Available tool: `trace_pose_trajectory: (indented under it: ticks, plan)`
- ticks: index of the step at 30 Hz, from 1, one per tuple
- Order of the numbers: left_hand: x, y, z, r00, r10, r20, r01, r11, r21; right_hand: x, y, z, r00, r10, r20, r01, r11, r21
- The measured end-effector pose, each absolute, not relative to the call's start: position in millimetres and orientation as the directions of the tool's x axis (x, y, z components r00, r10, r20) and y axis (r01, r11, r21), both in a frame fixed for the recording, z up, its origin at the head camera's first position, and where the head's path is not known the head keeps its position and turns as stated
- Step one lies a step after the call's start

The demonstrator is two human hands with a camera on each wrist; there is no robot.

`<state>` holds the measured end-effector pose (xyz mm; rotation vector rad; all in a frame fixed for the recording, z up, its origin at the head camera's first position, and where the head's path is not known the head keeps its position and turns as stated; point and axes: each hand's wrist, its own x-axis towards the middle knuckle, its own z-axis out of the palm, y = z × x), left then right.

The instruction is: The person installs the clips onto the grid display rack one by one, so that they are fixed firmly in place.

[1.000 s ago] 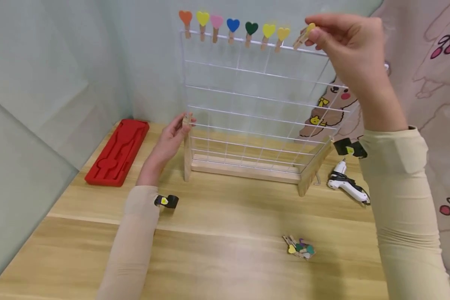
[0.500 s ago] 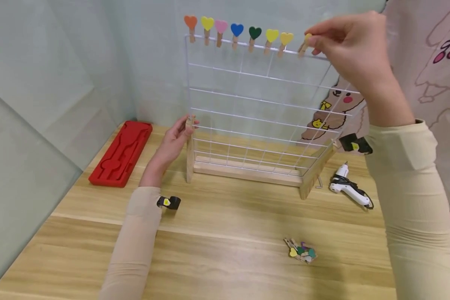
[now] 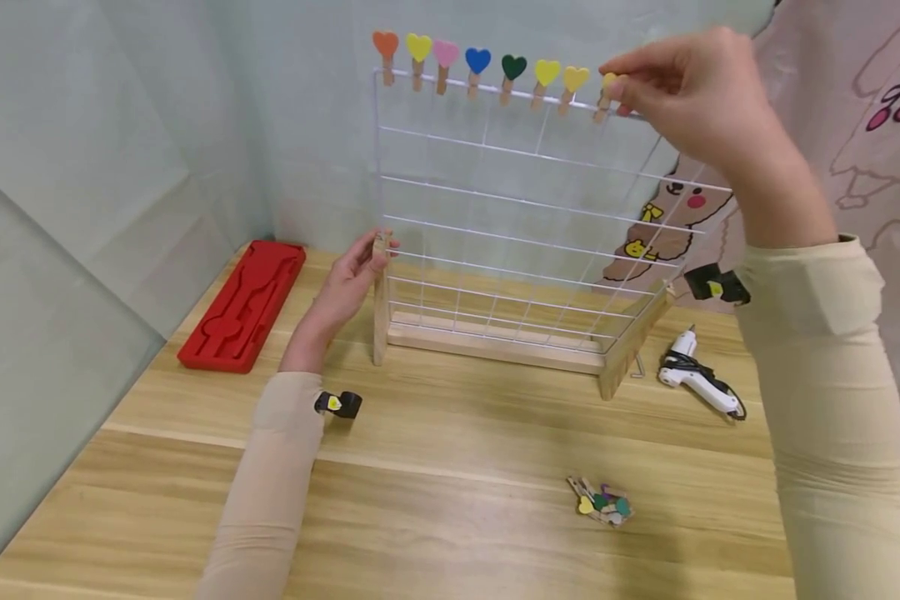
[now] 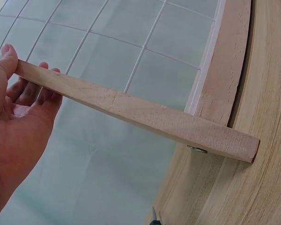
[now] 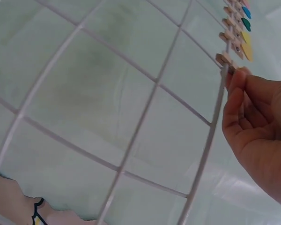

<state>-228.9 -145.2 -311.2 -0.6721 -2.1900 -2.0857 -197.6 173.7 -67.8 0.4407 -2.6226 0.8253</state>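
Note:
My right hand (image 3: 701, 104) pinches a small wooden clothespin (image 3: 604, 97) with a yellow heart, at the top wire of the white wire grid rack (image 3: 525, 197). The right wrist view shows the clothespin's wooden end at that wire, its heart mostly behind the fingers. Left of it, several heart clothespins in orange, yellow, pink, blue and dark green stand in a row along the wire, such as the blue one (image 3: 477, 62). My left hand (image 3: 347, 279) grips the top of the rack's left wooden post (image 4: 131, 108), thumb on one side and fingers on the other.
A small pile of heart clothespins (image 3: 602, 503) lies on the wooden table (image 3: 435, 450), front right. A white glue gun (image 3: 697, 375) with a black cord rests right of the rack, near a hex key (image 3: 638, 367). A red moulded tray (image 3: 243, 307) lies at the left.
The right hand's clothespin has come down from a slant above the top wire to stand more upright across it. The left hand stays on the post. The head view has shifted slightly.

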Motion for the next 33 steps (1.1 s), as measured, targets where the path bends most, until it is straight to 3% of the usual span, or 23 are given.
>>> trace_pose_trajectory:
  ticks: [7,10,14,16,19,23,28,33]
  plan:
    - [-227.7,-145.6,-309.6,-0.910,0.281,0.305,0.323,0.022,0.946,-191.2,174.6,-79.3,-0.829,-0.157,0.536,-0.452,0.753,-0.478]
    - [-226.7,-145.4,-309.1,-0.913,0.285,0.292,0.311,0.023,0.950,-180.1,175.7,-86.9,-0.710,-0.152,0.687,-0.521,0.770,-0.368]
    - [-227.1,-145.3,-307.7,-0.912,0.286,0.293,0.310,0.016,0.951,-159.6,179.6,-104.9,-0.492,-0.224,0.841,-0.620,0.768,-0.159]
    - [-227.9,-145.8,-307.1,-0.910,0.283,0.303,0.318,0.008,0.948,-152.0,182.8,-120.6,-0.452,-0.285,0.845,-0.669,0.735,-0.110]
    - [-228.4,-147.0,-306.7,-0.910,0.276,0.310,0.323,0.004,0.946,-144.1,190.3,-156.5,-0.502,-0.364,0.785,-0.706,0.697,-0.129]
    - [-228.5,-149.4,-307.2,-0.913,0.273,0.303,0.320,0.016,0.947,-135.4,204.9,-220.1,-0.618,-0.470,0.630,-0.721,0.658,-0.216]
    - [-228.4,-151.5,-304.9,-0.912,0.264,0.314,0.330,0.021,0.944,-117.8,224.2,-297.2,-0.742,-0.564,0.362,-0.668,0.664,-0.335]
    - [-229.0,-154.1,-305.6,-0.916,0.254,0.312,0.329,0.026,0.944,-93.5,243.4,-349.6,-0.795,-0.599,0.095,-0.578,0.700,-0.420]
